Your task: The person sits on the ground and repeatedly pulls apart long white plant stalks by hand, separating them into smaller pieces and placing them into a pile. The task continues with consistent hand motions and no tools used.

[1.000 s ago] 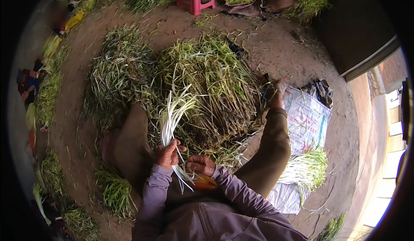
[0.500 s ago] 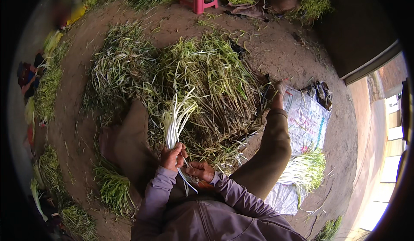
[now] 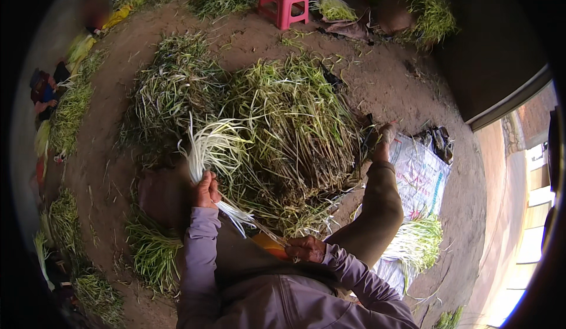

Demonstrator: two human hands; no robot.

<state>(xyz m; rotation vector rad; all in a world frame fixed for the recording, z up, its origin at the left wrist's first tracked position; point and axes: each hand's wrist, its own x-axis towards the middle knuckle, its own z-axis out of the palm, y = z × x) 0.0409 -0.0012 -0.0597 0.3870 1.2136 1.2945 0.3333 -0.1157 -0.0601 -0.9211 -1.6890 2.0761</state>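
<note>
My left hand (image 3: 206,190) is closed round a bunch of long white stalks (image 3: 213,145) with pale green leaf tips, like garlic chives. The leaves fan out above the fist, and the white lower ends stick out below it toward the right. My right hand (image 3: 306,249) pinches a thin pale strand (image 3: 269,232) that runs taut from the bunch, low over my lap. In front of me, between my legs, lies a large heap of uncleaned green stalks (image 3: 300,140) with brown, dirty lower ends.
A second heap of greens (image 3: 174,93) lies left of it. On my right, a bundle of cleaned white stalks (image 3: 415,240) rests on a printed white sheet (image 3: 415,173). Beyond stands a pink stool (image 3: 284,2). More greens (image 3: 156,258) lie by my left leg.
My left hand has moved left and up with the bunch, whose leaves now spread wider. My right hand has moved right and down, away from it, drawing a thin strand out between them.
</note>
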